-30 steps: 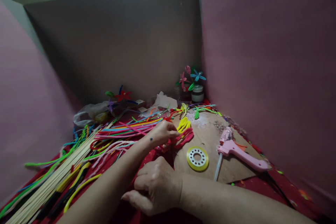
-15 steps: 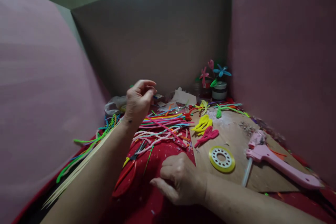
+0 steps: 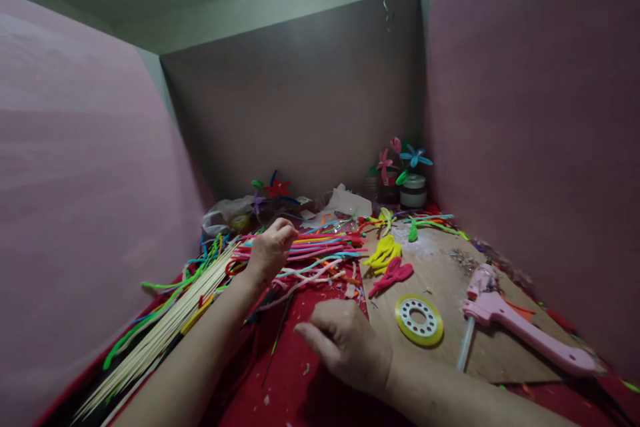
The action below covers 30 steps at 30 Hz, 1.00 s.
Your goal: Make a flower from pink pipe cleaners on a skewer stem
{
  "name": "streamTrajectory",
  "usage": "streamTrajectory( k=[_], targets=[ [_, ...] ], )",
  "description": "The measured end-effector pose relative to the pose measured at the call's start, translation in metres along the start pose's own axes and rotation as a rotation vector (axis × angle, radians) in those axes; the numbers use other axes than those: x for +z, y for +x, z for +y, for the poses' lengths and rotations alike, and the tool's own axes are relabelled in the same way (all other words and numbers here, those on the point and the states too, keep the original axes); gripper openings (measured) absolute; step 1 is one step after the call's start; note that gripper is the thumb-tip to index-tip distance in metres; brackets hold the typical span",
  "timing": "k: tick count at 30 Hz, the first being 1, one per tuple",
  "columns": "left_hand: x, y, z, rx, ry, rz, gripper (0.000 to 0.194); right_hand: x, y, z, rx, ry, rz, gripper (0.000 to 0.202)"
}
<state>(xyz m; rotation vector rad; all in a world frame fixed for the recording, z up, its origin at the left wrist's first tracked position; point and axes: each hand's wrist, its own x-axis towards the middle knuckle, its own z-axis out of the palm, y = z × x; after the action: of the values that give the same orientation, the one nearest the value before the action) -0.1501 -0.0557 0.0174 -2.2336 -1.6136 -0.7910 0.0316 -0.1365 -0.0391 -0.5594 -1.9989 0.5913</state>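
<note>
My left hand [image 3: 273, 250] is over the left part of a bundle of coloured pipe cleaners [image 3: 325, 249], its fingertips pinched together near a red one; what they hold is too small to make out. My right hand [image 3: 347, 343] hovers above the red cloth [image 3: 285, 383], fingers curled in and thumb pointing left, with nothing visible in it. Right of it a yellow tape roll [image 3: 419, 320] lies on a wooden board [image 3: 453, 283]. Folded yellow [image 3: 383, 253] and dark pink [image 3: 391, 276] pipe cleaner loops rest at the board's left edge.
A pink glue gun [image 3: 525, 330] lies on the board's right side. Thin wooden sticks [image 3: 170, 320] run along the left. Pipe cleaner flowers stand in a jar [image 3: 413, 191] at the back right. Pink panels [image 3: 530, 147] rise at both sides.
The view has tilted up. My left hand has come down onto the pipe cleaners, uncovering a red flower at the back. My right hand stays curled in nearly the same place.
</note>
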Motion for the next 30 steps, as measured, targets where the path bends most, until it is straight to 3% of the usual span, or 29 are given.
streamTrajectory(
  k=[2, 5, 9, 12, 14, 18, 20, 22, 25, 27, 30],
  targets=[
    [-0.013, -0.009, 0.019, 0.059, 0.035, 0.115, 0.024, -0.004, 0.007, 0.003, 0.216, 0.239, 0.056, 0.03],
    [-0.018, -0.031, 0.048, 0.172, 0.087, 0.069, 0.025, -0.008, 0.016, 0.01, 0.53, 0.648, 0.179, 0.032],
    [-0.011, -0.055, 0.07, 0.262, 0.022, 0.017, 0.026, -0.011, 0.021, 0.019, 0.614, 0.781, 0.279, 0.044],
    [-0.01, -0.062, 0.08, 0.164, -0.095, 0.056, 0.023, -0.015, 0.023, 0.023, 0.644, 0.879, 0.372, 0.035],
    [-0.009, -0.063, 0.086, 0.048, -0.271, 0.0, 0.021, -0.017, 0.025, 0.025, 0.668, 0.989, 0.426, 0.031],
    [0.001, -0.059, 0.088, -0.423, -0.849, -0.309, 0.034, -0.019, 0.028, 0.027, 0.67, 1.08, 0.471, 0.03],
    [0.007, -0.056, 0.082, -0.612, -1.148, -0.278, 0.035, -0.018, 0.027, 0.027, 0.651, 1.051, 0.446, 0.028],
    [0.011, -0.054, 0.077, -0.642, -1.346, -0.178, 0.031, -0.017, 0.026, 0.026, 0.646, 1.031, 0.42, 0.027],
    [0.011, -0.053, 0.072, -0.622, -1.406, -0.089, 0.027, -0.017, 0.025, 0.028, 0.692, 1.015, 0.428, 0.027],
    [0.009, -0.053, 0.072, -0.622, -1.354, -0.085, 0.027, -0.017, 0.025, 0.029, 0.722, 0.986, 0.425, 0.026],
    [0.008, -0.055, 0.072, -0.608, -1.295, -0.179, 0.028, -0.017, 0.024, 0.029, 0.735, 0.898, 0.35, 0.023]
  ],
)
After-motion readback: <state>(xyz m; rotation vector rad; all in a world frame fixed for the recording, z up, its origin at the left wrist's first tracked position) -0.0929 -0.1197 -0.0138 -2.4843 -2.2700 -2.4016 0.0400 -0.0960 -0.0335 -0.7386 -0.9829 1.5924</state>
